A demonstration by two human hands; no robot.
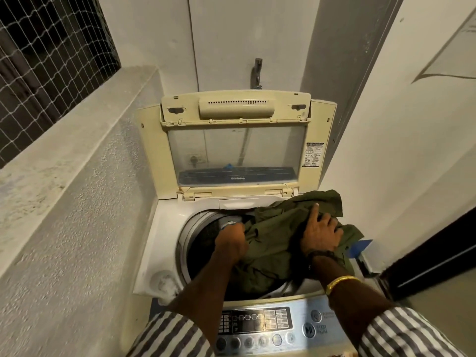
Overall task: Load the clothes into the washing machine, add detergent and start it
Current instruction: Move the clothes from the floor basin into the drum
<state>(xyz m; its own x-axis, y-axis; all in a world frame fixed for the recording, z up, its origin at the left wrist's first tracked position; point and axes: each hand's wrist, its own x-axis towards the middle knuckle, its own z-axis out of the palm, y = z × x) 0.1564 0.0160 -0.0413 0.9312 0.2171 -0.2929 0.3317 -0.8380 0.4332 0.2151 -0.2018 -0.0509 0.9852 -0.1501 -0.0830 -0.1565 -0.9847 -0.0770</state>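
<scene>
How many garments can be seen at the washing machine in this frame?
1: an olive-green garment over the right side of the drum, held by the left hand and the right hand. Others may be hidden in the drum beneath it.

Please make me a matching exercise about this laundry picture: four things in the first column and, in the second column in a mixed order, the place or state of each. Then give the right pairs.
Column 1
1. lid
2. green garment
3. Start/Pause button
4. tap

Column 2
A. fixed on the wall
B. raised upright
C. on the control panel
D. held by the left hand and the right hand

Pairs: 1-B, 2-D, 3-C, 4-A
</scene>
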